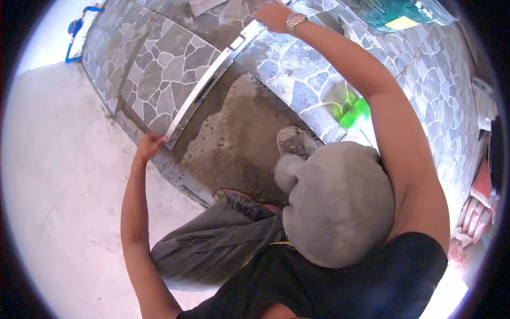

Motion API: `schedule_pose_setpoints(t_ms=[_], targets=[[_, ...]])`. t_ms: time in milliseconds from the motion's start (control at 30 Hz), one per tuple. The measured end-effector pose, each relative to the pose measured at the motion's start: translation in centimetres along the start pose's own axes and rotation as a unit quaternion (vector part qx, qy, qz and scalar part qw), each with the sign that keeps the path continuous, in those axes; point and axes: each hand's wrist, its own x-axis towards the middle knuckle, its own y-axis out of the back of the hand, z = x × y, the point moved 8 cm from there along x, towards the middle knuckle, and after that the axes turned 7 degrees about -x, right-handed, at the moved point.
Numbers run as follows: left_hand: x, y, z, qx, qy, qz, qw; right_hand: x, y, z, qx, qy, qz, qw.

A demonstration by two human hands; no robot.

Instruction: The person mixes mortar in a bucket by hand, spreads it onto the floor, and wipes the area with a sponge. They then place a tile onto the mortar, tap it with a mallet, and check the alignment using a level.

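A long silver spirit level (208,81) lies slantwise along the edge of a grey stone-pattern tile (166,66), beside a bare patch of mortar (241,125). The fingers of my left hand (151,147) pinch its near end, close to the white wall. At the far end my right hand (273,17), with a watch (295,21) on the wrist, is closed over the bar; its fingertips are partly cut off at the top of the view. Another patterned tile (297,74), dusty with cement, lies on the right side of the bare patch.
My shoes (295,142) rest on the bare patch. A bright green tool (355,112) lies on the tiles under my right arm. At the upper right stands a green container (396,13). Red-and-white bags (474,215) lie at the right edge. A blue-handled tool (77,26) leans at the upper left.
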Motion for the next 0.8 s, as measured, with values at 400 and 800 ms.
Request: schedule_pose_setpoints(t_ms=[400,800], targets=[[-1.2,-0.4,1.7,0.010,-0.020,0.044,0.999,-0.5,1.7,-1.0,-0.007,0.020,-0.072,0.997],[-0.8,-0.6,0.6,-0.041,-0.031,0.037,0.998,-0.3,0.9,-0.1,-0.052,0.048,-0.081,0.994]])
